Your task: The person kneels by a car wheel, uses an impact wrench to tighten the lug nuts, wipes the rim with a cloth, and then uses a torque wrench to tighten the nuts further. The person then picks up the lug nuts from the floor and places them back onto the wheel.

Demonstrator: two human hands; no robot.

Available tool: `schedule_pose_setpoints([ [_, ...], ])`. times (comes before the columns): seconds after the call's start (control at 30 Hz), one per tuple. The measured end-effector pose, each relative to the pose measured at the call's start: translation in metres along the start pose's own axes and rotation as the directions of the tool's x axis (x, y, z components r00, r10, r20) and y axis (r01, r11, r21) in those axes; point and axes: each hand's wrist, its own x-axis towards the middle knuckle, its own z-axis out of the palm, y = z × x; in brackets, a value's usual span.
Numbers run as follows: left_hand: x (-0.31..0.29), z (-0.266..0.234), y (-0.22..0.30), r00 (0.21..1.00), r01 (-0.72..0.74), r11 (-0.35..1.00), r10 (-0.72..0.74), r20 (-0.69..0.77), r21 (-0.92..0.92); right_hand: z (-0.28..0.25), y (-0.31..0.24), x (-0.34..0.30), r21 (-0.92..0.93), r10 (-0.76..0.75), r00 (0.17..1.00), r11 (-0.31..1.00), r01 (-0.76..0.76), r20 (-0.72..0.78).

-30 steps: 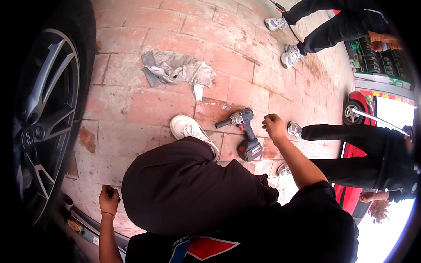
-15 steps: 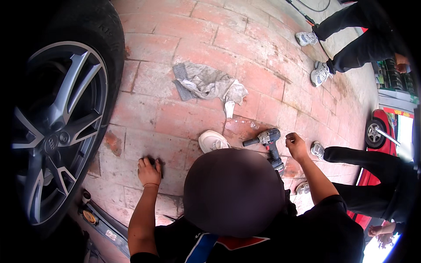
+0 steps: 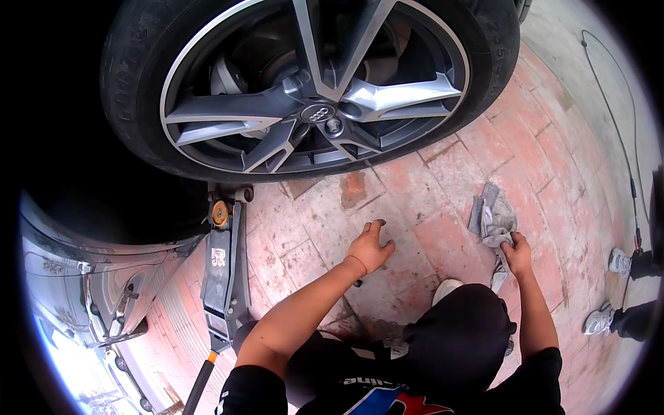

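Observation:
A crumpled grey rag (image 3: 499, 216) lies on the paving to the right, and my right hand (image 3: 517, 254) is closed on its near edge. My left hand (image 3: 371, 247) is held out over the bricks, empty, its fingers apart. Ahead of both hands stands a car wheel (image 3: 318, 149) with a black tyre and silver-grey spokes. One lug bolt (image 3: 334, 126) shows beside its centre cap. Near my left wrist, a small dark object (image 3: 357, 282) on the ground is too small to name.
A floor jack (image 3: 220, 283) with a long handle stands left of my left arm. My dark-clad knee (image 3: 460, 328) covers the lower middle, with a pale shoe (image 3: 446, 288) peeking out. At right are another person's shoes (image 3: 600, 319) and a black hose (image 3: 626, 142).
The view has swung left, bringing the wheel and jack to the middle. My right hand has moved from beside the cordless impact wrench onto the rag. The impact wrench is now hidden.

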Motion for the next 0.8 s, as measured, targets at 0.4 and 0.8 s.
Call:
schedule_pose_setpoints([
  [0.4, 0.043, 0.024, 0.132, 0.995, -0.084, 0.3, -0.021, -0.095, -0.95, -0.067, -0.195, -0.04, 0.628, -0.278, 0.961, 0.745, 0.228, -0.019],
  [0.8, -0.038, -0.04, -0.053, 0.937, 0.35, 0.826, -0.319, 0.145, -0.441, 0.154, -0.253, 0.128, 0.951, 0.122, 0.978, 0.28, 0.129, -0.168],
])
